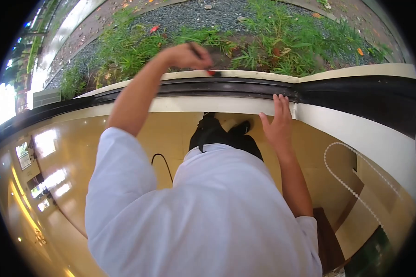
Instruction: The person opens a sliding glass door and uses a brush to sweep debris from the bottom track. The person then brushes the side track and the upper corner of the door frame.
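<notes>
My left hand (186, 56) reaches out over the window's outer edge, its fingers closed round a small brush (211, 72). The brush has a dark handle and a red part near its black tip; motion blur hides its finer detail. That tip is at the pale outer ledge (259, 75), just beyond the black window track (194, 86). My right hand (278, 122) has its fingers stretched out, with the fingertips on the track and the thumb apart near the white inner sill (185, 105). Nothing shows in it.
Green plants (282, 46) and grey gravel (203, 18) lie outside. A white bead chain (339, 180) hangs at the right, by the black window frame (370, 92). A black cable loop (162, 159) shows against the shiny tan floor (125, 138).
</notes>
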The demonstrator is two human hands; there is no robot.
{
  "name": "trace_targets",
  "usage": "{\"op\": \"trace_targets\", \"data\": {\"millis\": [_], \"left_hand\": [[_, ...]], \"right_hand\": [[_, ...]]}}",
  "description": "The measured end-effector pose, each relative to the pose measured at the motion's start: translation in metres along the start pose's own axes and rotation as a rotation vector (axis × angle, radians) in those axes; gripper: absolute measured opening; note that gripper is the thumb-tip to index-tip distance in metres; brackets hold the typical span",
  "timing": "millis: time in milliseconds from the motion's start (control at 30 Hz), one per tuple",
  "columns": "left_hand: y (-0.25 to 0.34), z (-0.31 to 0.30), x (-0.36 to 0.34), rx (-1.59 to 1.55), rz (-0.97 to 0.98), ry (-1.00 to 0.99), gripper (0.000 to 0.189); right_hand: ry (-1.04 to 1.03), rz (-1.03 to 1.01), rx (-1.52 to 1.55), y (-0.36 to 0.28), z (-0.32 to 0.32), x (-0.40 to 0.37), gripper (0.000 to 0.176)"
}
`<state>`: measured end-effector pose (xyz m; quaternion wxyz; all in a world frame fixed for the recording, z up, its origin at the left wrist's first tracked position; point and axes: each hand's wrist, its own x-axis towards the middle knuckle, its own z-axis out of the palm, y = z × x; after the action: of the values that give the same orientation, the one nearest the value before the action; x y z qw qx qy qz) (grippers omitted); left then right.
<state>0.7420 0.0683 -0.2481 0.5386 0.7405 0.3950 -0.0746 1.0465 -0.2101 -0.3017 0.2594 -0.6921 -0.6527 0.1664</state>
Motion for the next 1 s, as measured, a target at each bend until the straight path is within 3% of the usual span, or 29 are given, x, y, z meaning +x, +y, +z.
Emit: {"op": "trace_targets", "data": {"millis": [67,133,200,267,300,333,367,400,467,533,600,633,667,700,733,800,867,900,933,967,1000], "left_hand": [[-0.064,-0.069,-0.048,0.471,-0.294,-0.181,0.022],[-0.029,-0.094,-0.101,0.593,-0.632,0.1,0.026],[-0.045,-0.112,-0.076,0.64,-0.426,0.166,0.031],[-0.011,-0.075,-0.046,0.179,0.012,0.321,0.035],[0.032,-0.045,-0.041,0.165,-0.03,0.344,0.025],[0.041,-0.02,-0.028,-0.085,0.086,0.235,0.025],[0.009,0.005,0.005,-0.095,0.376,0.179,0.024],[-0.011,0.027,0.012,-0.348,0.382,0.169,0.021],[-0.049,0.019,-0.021,-0.218,0.289,0.153,0.021],[-0.122,-0.04,-0.093,-0.205,0.095,0.156,0.024],[-0.179,-0.122,-0.182,0.1,-0.278,0.082,0.032],[-0.214,-0.156,-0.221,0.205,-0.412,0.137,0.027],[-0.208,-0.192,-0.255,0.389,-0.627,0.148,0.023],[-0.243,-0.215,-0.281,0.61,-0.757,0.348,0.022],[-0.27,-0.241,-0.298,0.578,-0.956,0.311,0.024],[-0.299,-0.249,-0.321,0.734,-1.031,0.467,0.023],[-0.361,-0.236,-0.328,0.736,-1.058,0.387,0.022],[-0.37,-0.22,-0.317,0.727,-0.977,0.323,0.022],[-0.351,-0.195,-0.296,0.679,-0.875,0.288,0.023],[-0.315,-0.166,-0.275,0.543,-0.632,0.359,0.021],[-0.245,-0.151,-0.259,0.267,-0.568,0.351,0.019]], "right_hand": [[-0.006,0.015,-0.042,-0.008,0.0,0.004,0.073],[0.003,0.014,-0.033,-0.016,0.002,0.009,0.073],[0.02,0.012,-0.04,-0.033,0.015,0.02,0.071],[0.01,-0.008,-0.029,-0.065,0.029,0.029,0.068],[0.009,-0.024,-0.035,-0.079,0.034,0.034,0.066],[-0.002,-0.034,-0.025,-0.088,0.044,0.037,0.066],[-0.008,-0.004,-0.048,-0.101,0.053,0.04,0.064],[-0.017,0.014,-0.059,-0.116,0.069,0.046,0.062],[-0.061,0.079,-0.073,-0.147,0.087,0.054,0.057],[-0.081,0.108,-0.026,-0.186,0.105,0.063,0.055],[-0.095,0.168,-0.018,-0.215,0.121,0.072,0.053],[-0.091,0.13,-0.009,-0.226,0.125,0.078,0.052],[-0.086,0.094,0.002,-0.238,0.131,0.082,0.051],[-0.096,0.11,0.005,-0.25,0.137,0.088,0.051],[-0.094,0.085,0.02,-0.262,0.144,0.095,0.052],[-0.098,0.074,0.035,-0.275,0.155,0.097,0.052],[-0.14,-0.015,0.022,-0.297,0.185,0.1,0.053],[-0.143,-0.048,0.029,-0.299,0.194,0.099,0.054],[-0.129,-0.038,0.017,-0.302,0.2,0.1,0.054],[-0.151,-0.051,0.007,-0.305,0.202,0.1,0.054],[-0.189,-0.063,0.0,-0.309,0.201,0.095,0.055]]}}
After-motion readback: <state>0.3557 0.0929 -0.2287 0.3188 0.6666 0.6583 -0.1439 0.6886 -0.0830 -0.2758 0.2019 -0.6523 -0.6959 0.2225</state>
